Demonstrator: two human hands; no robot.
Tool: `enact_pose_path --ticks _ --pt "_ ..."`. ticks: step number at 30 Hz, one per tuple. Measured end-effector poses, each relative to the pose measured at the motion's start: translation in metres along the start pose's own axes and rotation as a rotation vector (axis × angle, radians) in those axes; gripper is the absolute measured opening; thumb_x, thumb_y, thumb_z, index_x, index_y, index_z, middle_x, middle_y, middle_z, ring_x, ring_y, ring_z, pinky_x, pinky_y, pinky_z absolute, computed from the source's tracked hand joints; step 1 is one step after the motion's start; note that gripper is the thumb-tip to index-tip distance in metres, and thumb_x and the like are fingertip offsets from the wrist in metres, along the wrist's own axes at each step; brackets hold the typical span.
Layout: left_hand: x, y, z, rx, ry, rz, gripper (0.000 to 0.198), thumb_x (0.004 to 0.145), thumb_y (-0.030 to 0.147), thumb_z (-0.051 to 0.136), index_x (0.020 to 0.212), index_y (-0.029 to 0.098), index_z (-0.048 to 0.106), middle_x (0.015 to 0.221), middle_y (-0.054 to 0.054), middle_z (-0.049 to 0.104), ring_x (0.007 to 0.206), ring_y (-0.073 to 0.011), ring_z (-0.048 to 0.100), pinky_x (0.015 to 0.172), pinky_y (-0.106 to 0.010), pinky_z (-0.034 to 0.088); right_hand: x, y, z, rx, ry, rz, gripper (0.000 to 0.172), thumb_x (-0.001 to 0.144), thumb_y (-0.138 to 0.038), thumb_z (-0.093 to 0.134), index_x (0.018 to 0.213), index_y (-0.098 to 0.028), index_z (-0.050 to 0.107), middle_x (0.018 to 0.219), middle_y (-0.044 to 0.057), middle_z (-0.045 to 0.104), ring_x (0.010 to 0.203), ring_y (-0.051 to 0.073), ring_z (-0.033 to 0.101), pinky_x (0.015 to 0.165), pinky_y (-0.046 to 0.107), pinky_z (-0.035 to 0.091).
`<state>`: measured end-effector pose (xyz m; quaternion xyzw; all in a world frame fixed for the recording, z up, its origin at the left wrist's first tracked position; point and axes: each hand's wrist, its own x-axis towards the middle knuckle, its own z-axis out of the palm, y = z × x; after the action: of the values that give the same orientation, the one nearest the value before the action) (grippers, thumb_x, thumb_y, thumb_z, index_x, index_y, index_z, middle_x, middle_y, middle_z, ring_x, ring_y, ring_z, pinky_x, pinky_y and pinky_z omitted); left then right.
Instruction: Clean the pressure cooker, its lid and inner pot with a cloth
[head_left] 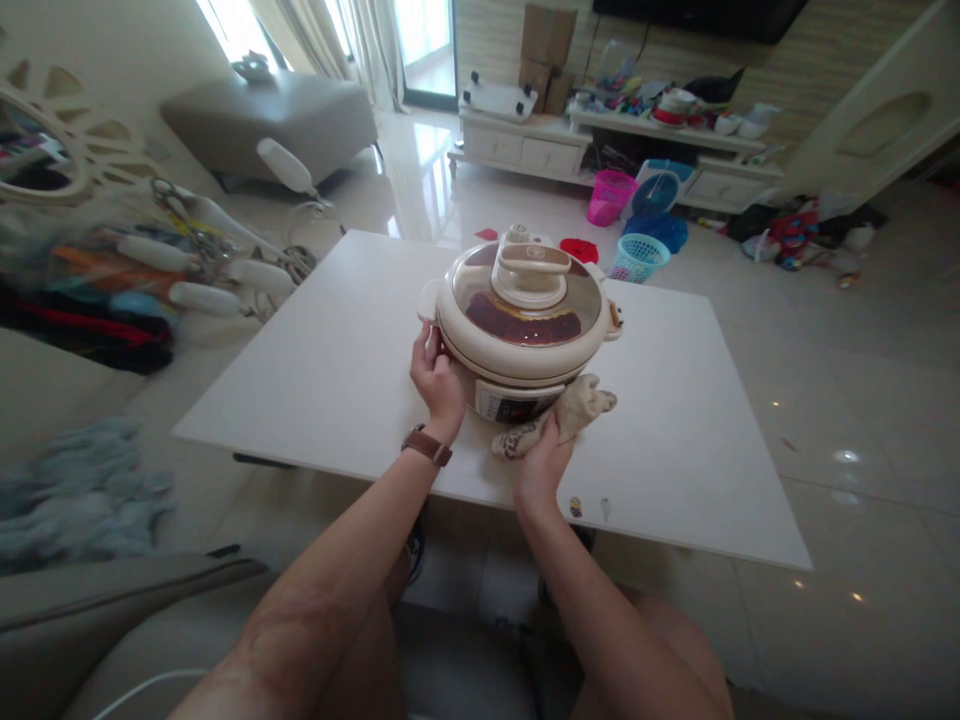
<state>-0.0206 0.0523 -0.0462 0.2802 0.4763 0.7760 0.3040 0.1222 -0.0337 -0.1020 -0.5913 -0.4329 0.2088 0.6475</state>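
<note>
A cream electric cooking pot (pixel 457 340) stands on the white table (pixel 330 340), with a control panel (pixel 517 404) on its near side. Its glass lid (pixel 472 285) is on, and something dark red shows through the glass. My left hand (pixel 437 377) is at the pot's left side, fingers curled under the side handle (pixel 429 298). In my right hand (pixel 546 462) is a bunched beige cloth (pixel 577 408) with a dark pattern, held against the front right of the pot beside the panel. Part of the left fingers is hidden behind the pot.
Two small stickers (pixel 576 507) mark the table's near edge. Beyond the table stand a pink basket (pixel 611 197), a light blue basket (pixel 640 257) and a cluttered white TV cabinet (pixel 517 140). At left are a grey ottoman (pixel 277 110) and a white lamp-like fixture (pixel 217 225).
</note>
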Motion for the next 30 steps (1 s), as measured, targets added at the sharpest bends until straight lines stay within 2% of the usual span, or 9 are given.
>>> enact_pose_path --ticks 1,3,6,8,12,14,18,24,30 --pt "0.0 0.0 0.0 -0.002 0.002 0.002 0.068 0.086 0.002 0.05 0.149 0.024 0.063 0.156 -0.011 0.064 0.149 -0.0221 0.056 0.128 -0.041 0.041 -0.007 -0.011 -0.004 -0.016 0.063 0.06 0.052 0.105 -0.043 0.047 0.151 -0.021 0.054 0.145 0.017 0.065 0.135 0.027 0.064 0.116 0.053 0.05" --pt "0.0 0.0 0.0 -0.011 0.006 -0.004 0.068 0.085 0.002 0.049 0.149 0.023 0.063 0.156 -0.012 0.063 0.149 -0.0219 0.057 0.127 -0.041 0.042 -0.012 -0.036 -0.01 -0.024 0.073 0.072 0.049 0.103 -0.044 0.053 0.147 -0.023 0.06 0.141 0.014 0.068 0.136 0.028 0.064 0.117 0.052 0.049" --pt "0.001 0.002 0.0 -0.027 0.0 -0.023 0.07 0.084 0.0 0.049 0.149 0.021 0.063 0.157 -0.013 0.062 0.149 -0.0226 0.056 0.126 -0.041 0.043 0.001 -0.066 -0.018 -0.014 -0.004 0.024 0.049 0.101 -0.045 0.058 0.145 -0.022 0.063 0.141 0.013 0.07 0.14 0.029 0.061 0.122 0.054 0.044" --pt "0.0 0.003 0.001 -0.027 -0.009 -0.029 0.071 0.083 0.0 0.049 0.15 0.021 0.062 0.158 -0.012 0.061 0.15 -0.0226 0.055 0.126 -0.04 0.043 0.011 -0.074 -0.022 -0.022 -0.081 -0.035 0.05 0.101 -0.044 0.059 0.145 -0.021 0.063 0.142 0.014 0.07 0.141 0.029 0.061 0.123 0.056 0.043" --pt "-0.001 0.002 0.003 -0.014 -0.001 -0.025 0.071 0.086 0.003 0.049 0.154 0.022 0.059 0.157 -0.011 0.062 0.152 -0.0228 0.053 0.128 -0.04 0.041 0.011 -0.071 -0.025 -0.101 -0.201 -0.17 0.054 0.097 -0.032 0.057 0.15 -0.023 0.059 0.153 0.014 0.064 0.149 0.031 0.054 0.126 0.059 0.039" --pt "-0.002 0.0 0.004 -0.016 0.012 -0.013 0.07 0.087 0.004 0.048 0.154 0.021 0.06 0.157 -0.011 0.062 0.152 -0.0228 0.053 0.128 -0.04 0.04 0.001 -0.068 -0.023 -0.128 -0.277 -0.241 0.06 0.092 -0.024 0.055 0.152 -0.024 0.059 0.155 0.011 0.063 0.154 0.031 0.05 0.128 0.059 0.039" --pt "0.002 -0.005 0.005 -0.013 0.056 0.01 0.067 0.086 0.005 0.05 0.15 0.019 0.064 0.156 -0.012 0.063 0.149 -0.0235 0.056 0.129 -0.039 0.04 -0.02 -0.064 -0.013 -0.129 -0.414 -0.342 0.067 0.087 -0.017 0.05 0.152 -0.029 0.06 0.151 0.006 0.066 0.154 0.029 0.05 0.126 0.055 0.043" --pt "0.01 -0.004 0.001 -0.048 0.07 -0.063 0.06 0.087 0.01 0.055 0.146 0.016 0.066 0.144 -0.018 0.071 0.137 -0.0277 0.068 0.119 -0.043 0.051 -0.028 -0.058 -0.004 -0.151 -0.461 -0.403 0.075 0.08 -0.016 0.05 0.154 -0.028 0.057 0.163 0.007 0.056 0.161 0.034 0.039 0.129 0.065 0.034" --pt "0.007 0.003 -0.001 -0.016 0.029 -0.059 0.067 0.088 0.009 0.053 0.153 0.021 0.061 0.143 -0.015 0.072 0.142 -0.0257 0.063 0.119 -0.041 0.05 -0.016 -0.049 -0.021 -0.095 -0.437 -0.345 0.075 0.079 -0.016 0.053 0.153 -0.028 0.058 0.156 0.008 0.063 0.155 0.031 0.048 0.127 0.057 0.04"
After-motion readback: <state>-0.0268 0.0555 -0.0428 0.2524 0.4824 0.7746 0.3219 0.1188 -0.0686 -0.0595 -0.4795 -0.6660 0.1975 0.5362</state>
